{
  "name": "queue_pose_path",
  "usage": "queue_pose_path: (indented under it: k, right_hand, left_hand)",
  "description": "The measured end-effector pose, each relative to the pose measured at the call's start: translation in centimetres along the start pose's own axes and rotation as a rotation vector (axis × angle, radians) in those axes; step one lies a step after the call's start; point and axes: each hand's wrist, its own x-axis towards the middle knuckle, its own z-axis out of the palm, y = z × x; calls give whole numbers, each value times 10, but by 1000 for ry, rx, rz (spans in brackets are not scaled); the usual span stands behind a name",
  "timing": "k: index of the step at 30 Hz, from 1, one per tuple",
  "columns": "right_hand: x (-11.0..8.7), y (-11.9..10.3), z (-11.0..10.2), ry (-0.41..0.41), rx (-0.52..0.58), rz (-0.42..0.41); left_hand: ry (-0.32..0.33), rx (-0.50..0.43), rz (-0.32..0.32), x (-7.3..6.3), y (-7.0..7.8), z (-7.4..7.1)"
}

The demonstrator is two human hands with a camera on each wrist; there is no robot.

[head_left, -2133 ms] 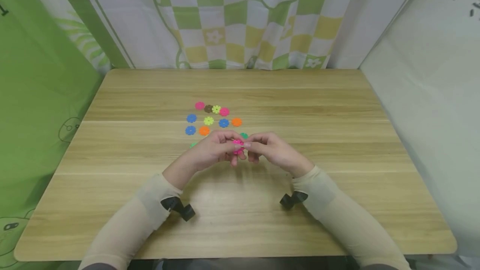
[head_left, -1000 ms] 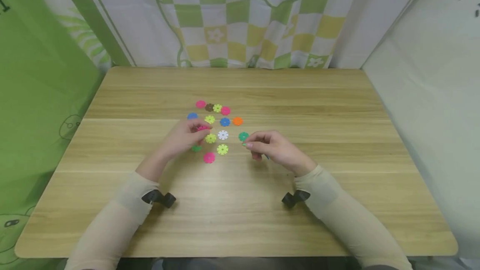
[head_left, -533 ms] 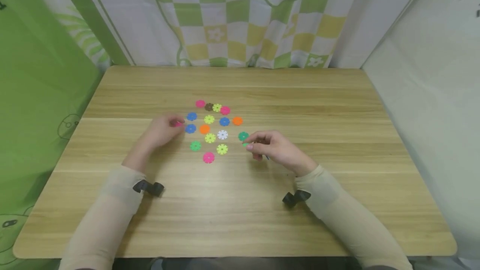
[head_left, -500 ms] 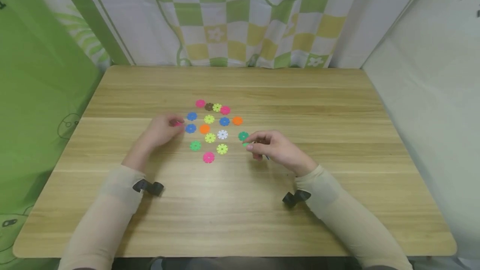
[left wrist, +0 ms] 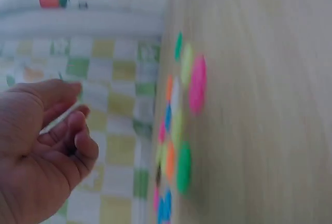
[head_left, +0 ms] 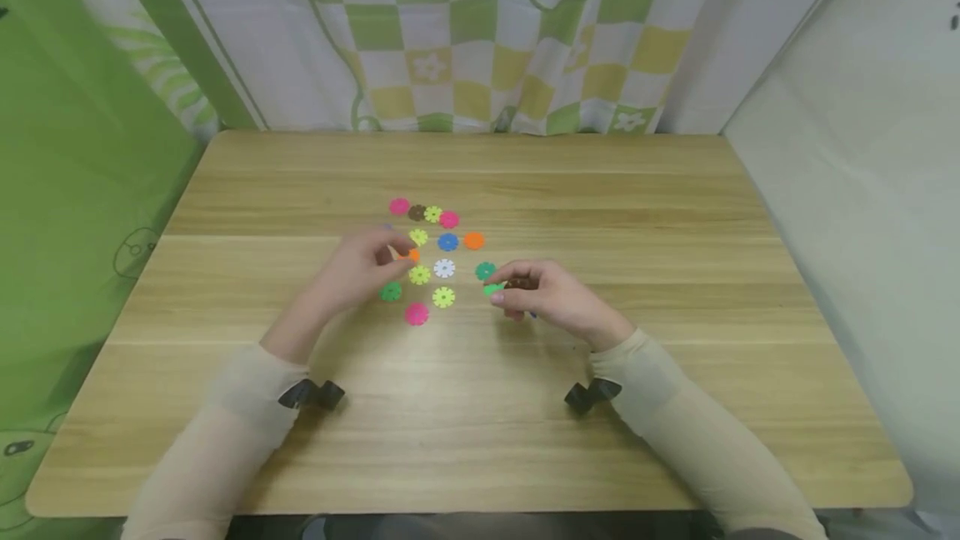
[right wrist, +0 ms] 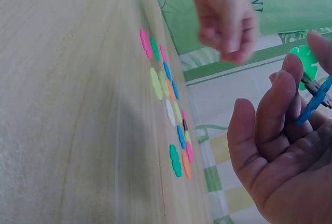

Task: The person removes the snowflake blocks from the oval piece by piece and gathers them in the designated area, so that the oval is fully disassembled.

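Note:
My left hand [head_left: 360,269] hovers over the left side of the group of discs, fingers loosely bent, with no disc showing in it; the left wrist view also shows this hand [left wrist: 46,146]. My right hand [head_left: 551,298] pinches a light green interlocking snowflake disc [right wrist: 305,62] between thumb and finger. Joined to it are a brown disc [right wrist: 311,85] and a blue disc [right wrist: 315,102], close to the palm. A darker green disc [head_left: 485,271] lies just beyond the right fingertips. Below the left fingertips, an orange disc [head_left: 408,256] is partly covered.
Several more discs lie flat on the wooden table [head_left: 637,423], among them a white disc [head_left: 444,268], a yellow disc [head_left: 443,297] and a pink disc [head_left: 416,314]. A pink disc [right wrist: 163,53] rests at the group's left edge. A checked curtain [head_left: 480,40] hangs behind the table.
My left hand carried a pink disc away from my right hand to the left of the blue discs, let go of it and came back rightward. The right hand stays nearly in place.

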Motion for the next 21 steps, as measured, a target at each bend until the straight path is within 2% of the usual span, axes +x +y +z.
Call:
queue_pose_path:
  k: [3, 5, 9, 12, 15, 18, 21]
  right_hand:
    - [0, -2, 1, 0, -4, -2]
    - [-1, -3, 1, 1, -5, -11]
    - [-2, -5, 3, 8, 6, -10]
    - [-1, -5, 4, 6, 18, -4]
    - [-1, -5, 4, -2, 19, -8]
    - [-3, -5, 3, 11, 32, -30]
    - [-6, -7, 1, 61, 78, -67]
  left_hand:
    - [-9, -59, 205, 1, 29, 17]
    - [-17, -90, 314, 1, 43, 28]
    - [-5, -99, 488, 4, 58, 44]
    - [34, -86, 583, 8, 60, 53]
    - [67, -89, 647, 10, 61, 58]
    - [117, -84, 690, 10, 61, 58]
    - [183, -91, 708, 10, 60, 56]
